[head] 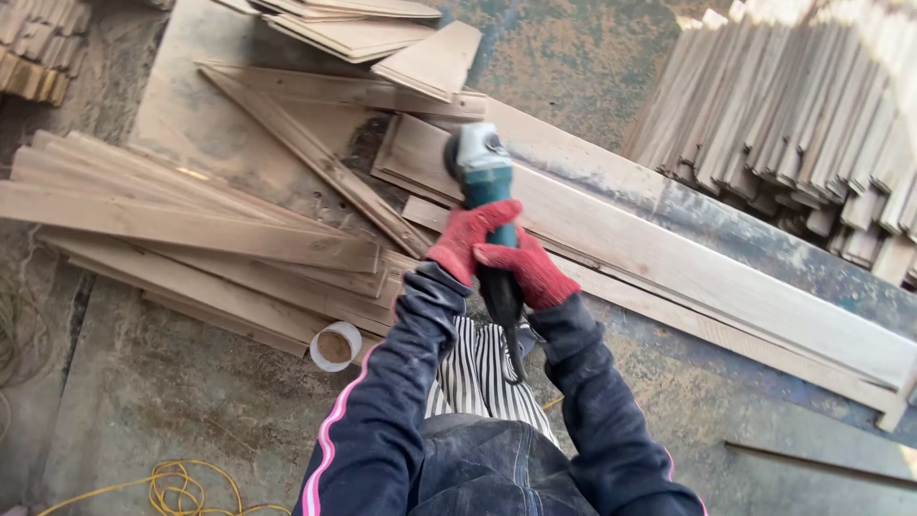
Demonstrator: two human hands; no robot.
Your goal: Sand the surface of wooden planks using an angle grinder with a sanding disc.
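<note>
Angle grinder point(484, 182), green-bodied with grey head, held head-down on a long pale wooden board point(669, 253) lying slantwise across the dusty floor. Disc face hidden beneath the guard; contact with the wood likely but not confirmed.

Left hand point(465, 239), in a red knit glove, wrapped closed around the grinder body just behind the head. Right hand point(527, 270), likewise gloved, closed around the rear of the same body, just behind the left. Black cord point(514, 334) hanging from the rear of the grinder, passing close to the striped garment point(478, 368) at the lap.

Left of the grinder: loose heap of planks point(191, 234), overlapping, some sloping. Nearest of them, a narrow strip point(315, 158) running diagonally toward the grinder head. Near-left of the grinder, a small white cup point(335, 345) on the floor. Far right: dense stack of short slats point(812, 105). Further toward the wearer and to the left, a yellow cable point(172, 487) coiled on the floor.

Hazards judged:
- Board apparently unclamped, resting on other pieces; could shift under the disc and cause kickback.
- Knit gloves and hanging cloth close to a spinning part; snagging possible.
- Cord trailing near the lap; liable to catch or be cut.
- No side handle visible; weaker control if the disc grabs.
- Dust heavy on all surfaces; no dust extraction in view.
</note>
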